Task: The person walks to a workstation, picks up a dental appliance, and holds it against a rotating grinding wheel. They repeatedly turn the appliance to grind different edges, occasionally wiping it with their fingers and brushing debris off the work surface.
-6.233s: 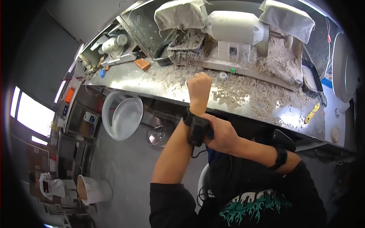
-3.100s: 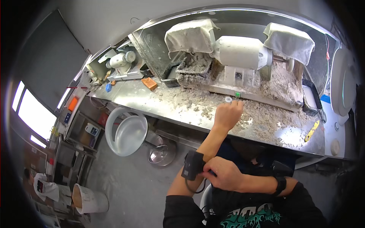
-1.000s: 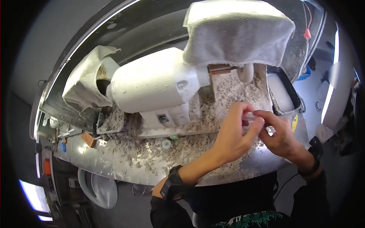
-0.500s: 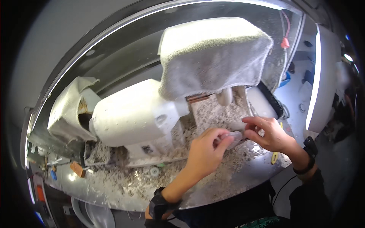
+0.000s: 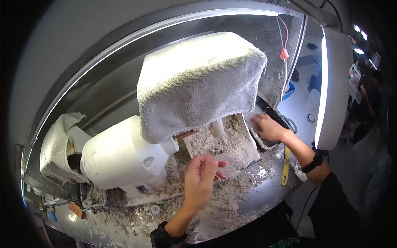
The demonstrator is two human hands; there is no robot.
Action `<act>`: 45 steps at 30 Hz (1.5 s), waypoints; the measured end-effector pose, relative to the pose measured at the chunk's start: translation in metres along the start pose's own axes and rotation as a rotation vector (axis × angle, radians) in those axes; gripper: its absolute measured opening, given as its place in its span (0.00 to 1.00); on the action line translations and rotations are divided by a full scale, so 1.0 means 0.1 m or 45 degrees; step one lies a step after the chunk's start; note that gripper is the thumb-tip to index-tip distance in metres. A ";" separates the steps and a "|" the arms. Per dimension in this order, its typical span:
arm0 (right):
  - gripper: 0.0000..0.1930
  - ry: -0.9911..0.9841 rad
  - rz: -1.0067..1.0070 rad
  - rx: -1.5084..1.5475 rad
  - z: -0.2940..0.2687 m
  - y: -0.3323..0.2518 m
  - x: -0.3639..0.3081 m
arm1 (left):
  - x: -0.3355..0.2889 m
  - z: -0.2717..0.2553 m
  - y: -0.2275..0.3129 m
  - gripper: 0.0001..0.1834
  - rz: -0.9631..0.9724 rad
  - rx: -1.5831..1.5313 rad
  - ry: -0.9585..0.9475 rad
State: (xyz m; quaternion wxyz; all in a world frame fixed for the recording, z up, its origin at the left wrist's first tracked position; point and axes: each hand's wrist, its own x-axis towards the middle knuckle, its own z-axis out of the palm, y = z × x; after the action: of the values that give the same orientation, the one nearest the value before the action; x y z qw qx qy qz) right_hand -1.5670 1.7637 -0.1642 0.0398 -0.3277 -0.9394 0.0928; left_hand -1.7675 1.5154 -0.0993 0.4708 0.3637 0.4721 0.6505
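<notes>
Head view: my left hand (image 5: 200, 180) pinches the clear piece (image 5: 226, 166) by one edge, probably leaving the rest exposed. My right hand (image 5: 269, 128) is at the tray (image 5: 271, 110), too blurred to tell its grip. Towel (image 5: 202, 82) hangs ahead, maybe as guard.

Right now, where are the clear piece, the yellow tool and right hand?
Clear piece (image 5: 228, 165), head view: its visible middle.
Yellow tool (image 5: 285, 165), head view: middle of its length.
Right hand (image 5: 269, 128), head view: back of the hand.

Strip light (image 5: 231, 13) overhead — towel (image 5: 200, 89) washed out on top — far right dim, edges bent.
</notes>
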 end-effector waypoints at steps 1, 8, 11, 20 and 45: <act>0.25 0.105 0.109 0.422 -0.08 -0.01 0.03 | 0.01 -0.01 0.00 0.12 -0.004 0.005 0.018; 0.09 0.003 1.269 2.309 0.01 0.24 0.22 | 0.03 -0.02 -0.01 0.11 0.049 0.058 0.015; 0.11 0.038 0.987 2.810 -0.15 0.08 0.14 | 0.03 -0.04 -0.05 0.10 0.031 0.040 0.012; 0.19 -0.111 -0.068 2.156 -0.44 -1.51 0.39 | -0.05 0.03 -0.05 0.08 0.425 0.140 0.289; 0.44 0.047 -0.400 0.085 -0.09 -1.63 0.05 | -0.34 0.21 0.08 0.09 0.236 0.309 -0.205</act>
State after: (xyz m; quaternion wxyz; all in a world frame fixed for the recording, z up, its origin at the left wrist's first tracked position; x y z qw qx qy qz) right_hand -1.6689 1.6435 -0.1230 0.0818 -0.1770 -0.9746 0.1105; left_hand -1.7403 1.4879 -0.0862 0.3979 0.5108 0.4724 0.5980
